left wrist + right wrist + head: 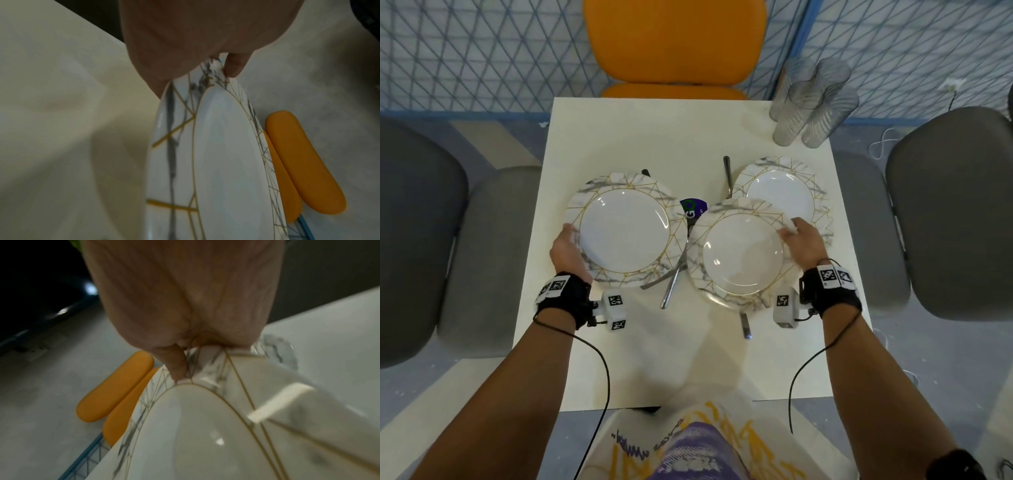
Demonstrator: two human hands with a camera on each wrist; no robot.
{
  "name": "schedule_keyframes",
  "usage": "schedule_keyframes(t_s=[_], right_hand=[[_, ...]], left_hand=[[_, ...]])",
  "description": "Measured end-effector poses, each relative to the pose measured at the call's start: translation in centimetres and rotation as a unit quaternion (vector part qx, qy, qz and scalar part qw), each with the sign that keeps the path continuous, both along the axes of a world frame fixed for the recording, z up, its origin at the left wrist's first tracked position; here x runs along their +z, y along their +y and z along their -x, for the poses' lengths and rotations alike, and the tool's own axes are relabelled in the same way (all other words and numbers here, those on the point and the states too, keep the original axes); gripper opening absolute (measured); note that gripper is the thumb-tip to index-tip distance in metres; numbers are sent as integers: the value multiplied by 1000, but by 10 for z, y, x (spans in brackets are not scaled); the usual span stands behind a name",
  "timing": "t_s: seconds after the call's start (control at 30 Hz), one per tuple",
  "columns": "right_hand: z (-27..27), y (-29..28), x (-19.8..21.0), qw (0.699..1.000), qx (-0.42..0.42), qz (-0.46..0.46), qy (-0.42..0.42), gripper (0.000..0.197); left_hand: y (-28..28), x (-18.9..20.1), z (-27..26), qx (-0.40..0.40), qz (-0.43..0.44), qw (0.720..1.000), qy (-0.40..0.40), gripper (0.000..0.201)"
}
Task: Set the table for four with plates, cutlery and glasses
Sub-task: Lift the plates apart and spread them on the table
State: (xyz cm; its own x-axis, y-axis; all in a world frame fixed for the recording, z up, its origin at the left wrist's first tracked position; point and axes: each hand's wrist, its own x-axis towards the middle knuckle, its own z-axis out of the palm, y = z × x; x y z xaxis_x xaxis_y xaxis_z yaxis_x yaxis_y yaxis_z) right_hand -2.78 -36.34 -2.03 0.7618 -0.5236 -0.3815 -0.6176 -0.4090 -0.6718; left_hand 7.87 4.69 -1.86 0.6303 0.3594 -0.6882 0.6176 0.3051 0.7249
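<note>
Two marbled plates held above the desk (640,130): left hand (567,251) pinching one plate (625,230) by its rim, right hand (804,245) pinching another (742,255). Likely stiff, glossy, breakable; rim grips suit.

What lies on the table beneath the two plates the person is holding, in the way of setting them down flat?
Loose cutlery lies under and between the left-hand plate and the right-hand plate, with a handle poking out below the latter. A third plate is partly under the right-hand one.

Cutlery (675,281) (mostly) under plates (625,230)
</note>
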Motion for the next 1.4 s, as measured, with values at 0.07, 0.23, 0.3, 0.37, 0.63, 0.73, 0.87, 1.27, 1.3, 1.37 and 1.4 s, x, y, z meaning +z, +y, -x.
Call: schedule_keyframes(t_s=[0.07,0.23,0.3,0.37,0.63,0.73,0.87,1.27,1.3,1.37,1.4], right_hand=[[-4,-12,15,998,-50,19,-31,14],[-24,-16,25,974,-180,-95,-104,22],[-32,1,28,971,-176,-122,-106,37],[-38,18,23,972,-156,-141,-102,27],[-52,60,8,989,-84,-101,-73,21],[-53,63,7,992,-52,-102,-57,44],[-55,54,5,993,-30,-95,-58,50],[-76,-102,-19,978,-78,169,92,57],[-76,-111,-22,973,-75,178,124,64],[-77,-125,-28,967,-49,185,165,71],[-77,-129,-32,966,-34,186,178,70]], left_hand=[[2,0,-4,10,1,1000,-4,16],[-10,-2,-3,6,19,1000,-13,18],[-25,-1,2,-10,25,1000,-7,20],[-44,0,8,-41,46,998,0,23],[-99,6,8,-92,57,994,-16,38],[-116,10,6,-114,114,986,-44,43],[-128,13,3,-165,101,980,-42,33],[-136,-6,-2,-125,9,988,-91,29],[-136,-8,-2,-123,9,988,-93,30],[-138,-9,0,-118,6,989,-89,29],[-140,-8,1,-117,-1,989,-88,29]])
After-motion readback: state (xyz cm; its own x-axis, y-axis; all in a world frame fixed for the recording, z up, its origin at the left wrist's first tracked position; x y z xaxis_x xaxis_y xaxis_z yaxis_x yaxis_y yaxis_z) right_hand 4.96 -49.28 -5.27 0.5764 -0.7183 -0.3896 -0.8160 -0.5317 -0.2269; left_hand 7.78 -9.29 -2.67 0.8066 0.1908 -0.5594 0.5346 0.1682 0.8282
